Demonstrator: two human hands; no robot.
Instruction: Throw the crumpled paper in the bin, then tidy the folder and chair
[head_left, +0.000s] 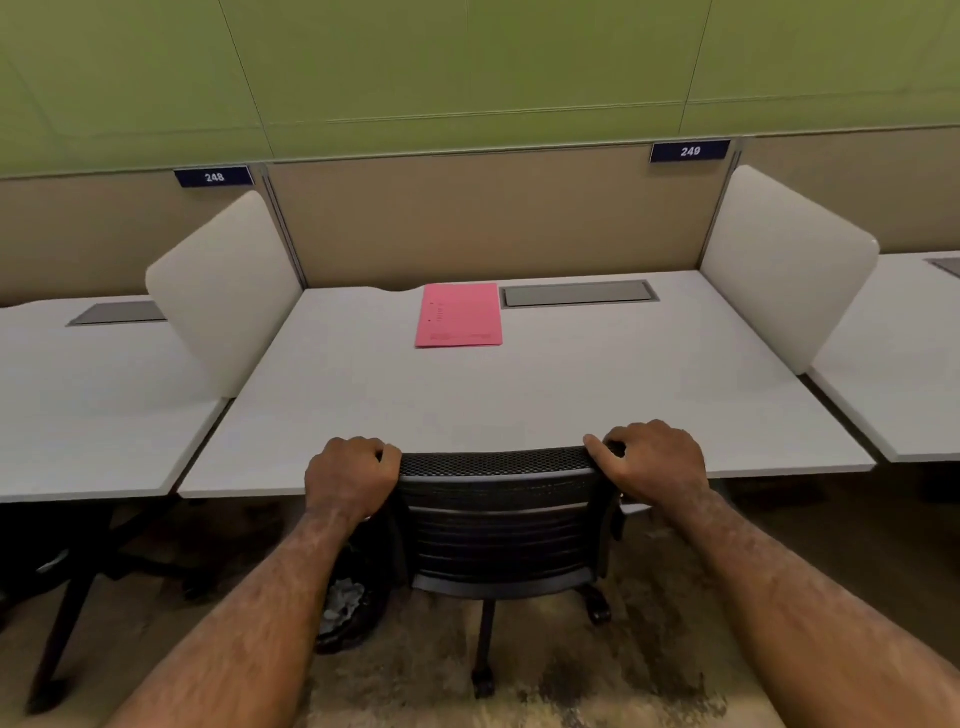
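Note:
A black mesh-backed chair (501, 525) stands at the front edge of the white desk (519, 395), its seat under the top. My left hand (349, 475) grips the left top corner of the backrest and my right hand (652, 460) grips the right top corner. A pink folder (459, 315) lies flat and square at the back of the desk, beside a grey cable hatch (579, 293). Under the desk to the left of the chair sits a dark bin (345, 616) with crumpled white paper (343, 597) inside it.
White side screens (228, 280) (784, 260) bound the desk on both sides, with neighbouring desks beyond. A tan partition with number plates 248 and 249 runs along the back. Dark legs of another desk (67, 618) stand at the lower left on brown carpet.

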